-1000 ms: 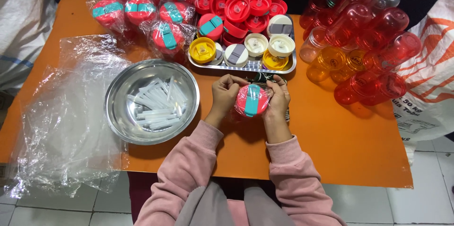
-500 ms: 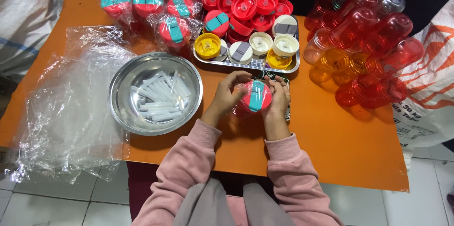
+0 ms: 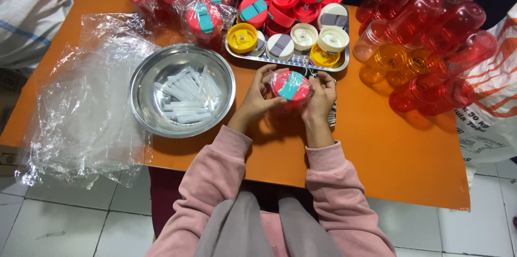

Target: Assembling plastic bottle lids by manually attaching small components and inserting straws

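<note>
Head view, centre of frame: orange table [image 3: 377,149] spread with clear plastic sheets [image 3: 81,106] at left, red cup pile [image 3: 436,47] at upper right, steel bowl of wrapped straws [image 3: 182,90], tray of lids [image 3: 293,41]. Gripped between left hand [image 3: 257,97] and right hand [image 3: 321,97], both closed around it: red lid with teal flap [image 3: 291,87], seemingly mid-wrapping in film. Likely called for next: film drawn snug, without tearing.

An orange table [image 3: 377,160] stands on a floor of pale grey tiles [image 3: 81,224] with dark grout lines. Beyond the table's far edge the background is dark. White sacks flank it: one at the left edge [image 3: 32,15], another by the right edge [image 3: 490,122].
</note>
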